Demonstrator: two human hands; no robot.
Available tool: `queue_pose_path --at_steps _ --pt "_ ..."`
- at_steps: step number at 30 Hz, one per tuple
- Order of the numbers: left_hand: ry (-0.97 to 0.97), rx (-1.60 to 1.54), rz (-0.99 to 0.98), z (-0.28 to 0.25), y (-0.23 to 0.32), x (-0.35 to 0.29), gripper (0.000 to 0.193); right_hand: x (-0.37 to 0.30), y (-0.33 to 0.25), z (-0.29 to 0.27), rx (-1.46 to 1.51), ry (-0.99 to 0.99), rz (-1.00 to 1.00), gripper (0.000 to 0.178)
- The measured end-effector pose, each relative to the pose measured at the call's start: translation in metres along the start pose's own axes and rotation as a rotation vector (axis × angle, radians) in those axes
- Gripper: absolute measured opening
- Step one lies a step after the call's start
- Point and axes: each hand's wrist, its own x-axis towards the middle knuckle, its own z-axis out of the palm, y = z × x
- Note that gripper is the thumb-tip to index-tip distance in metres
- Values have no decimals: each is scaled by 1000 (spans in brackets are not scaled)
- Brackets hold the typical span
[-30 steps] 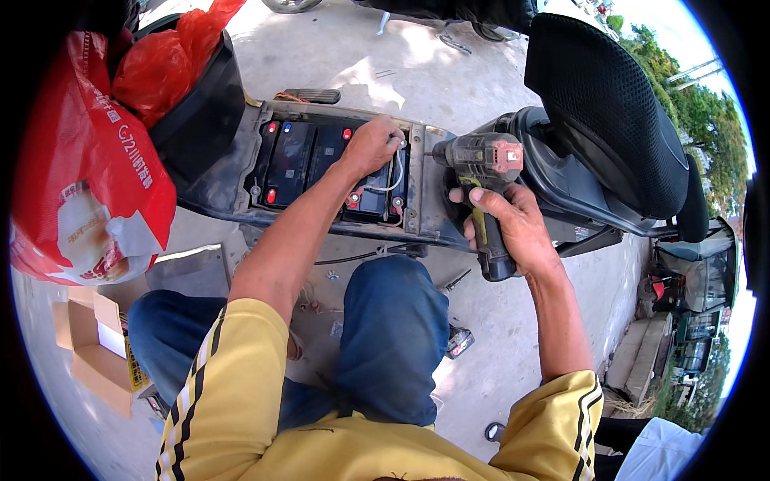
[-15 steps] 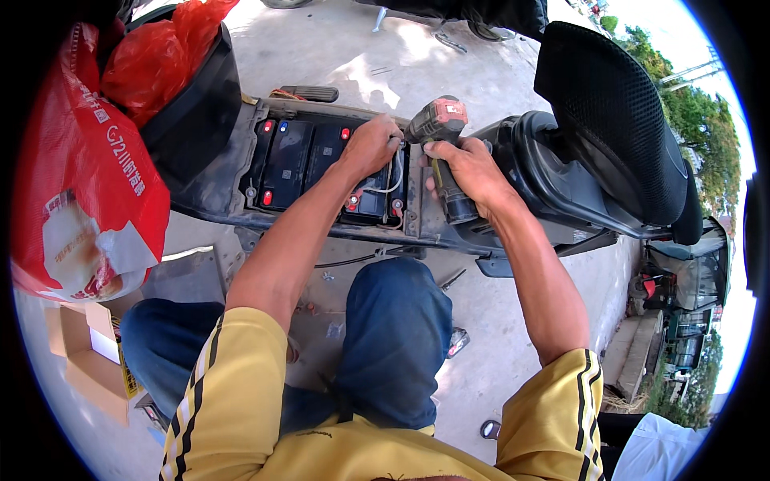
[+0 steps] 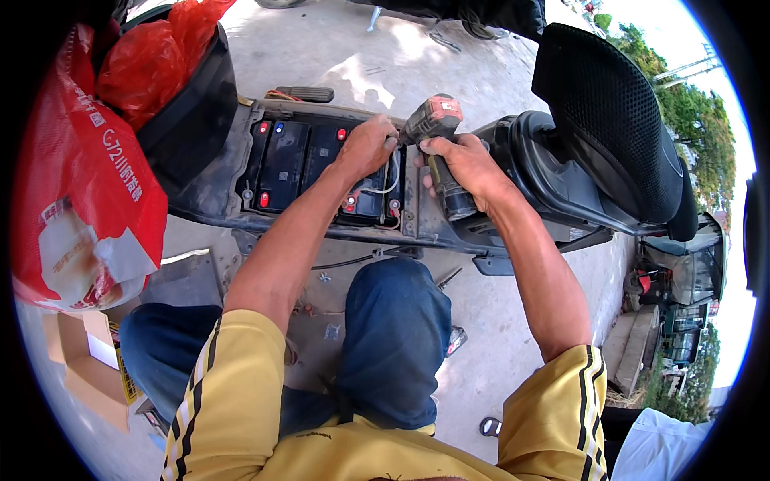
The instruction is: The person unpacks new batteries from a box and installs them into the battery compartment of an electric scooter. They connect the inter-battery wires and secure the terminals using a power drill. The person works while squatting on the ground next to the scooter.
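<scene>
My right hand [image 3: 469, 170] is wrapped round the grip of a cordless drill [image 3: 437, 120], its red-topped body level with the bay's right end. The drill's nose points left, toward my left hand [image 3: 369, 146]. That hand's fingers are pinched together at the far right corner of the battery bay, and what they hold is hidden. Black batteries [image 3: 285, 164] with red and blue terminals sit side by side in the scooter's floor compartment. A pale wire [image 3: 391, 180] curves across the right battery beside my left wrist.
A red bag [image 3: 104, 184] hangs at the left by a black bin [image 3: 192, 104] holding a red plastic bag. The black scooter seat [image 3: 609, 120] rises at the right. An open cardboard box [image 3: 92, 361] lies lower left. A screwdriver-like tool [image 3: 451, 277] rests near my knee.
The view has shifted slightly. Both hands and the drill keep nearly the same place over the battery bay, with no visible change of grip.
</scene>
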Motion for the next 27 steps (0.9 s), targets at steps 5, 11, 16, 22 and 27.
queue_pose_path --at_steps 5,11,16,22,27 --pt "-13 -11 2 -1 0 1 11 -2 -5 1 -6 26 18 30" --pt "-6 -32 -10 0 0 1 11 5 0 2 39 59 -24 31" --pt "-4 -32 8 -1 -2 1 11 3 -3 3 59 69 -12 31" --pt "-16 -53 8 -3 2 1 10 4 -4 0 42 44 0 31" --pt "-10 -27 18 -2 0 1 10 9 -3 -3 47 22 17 31"
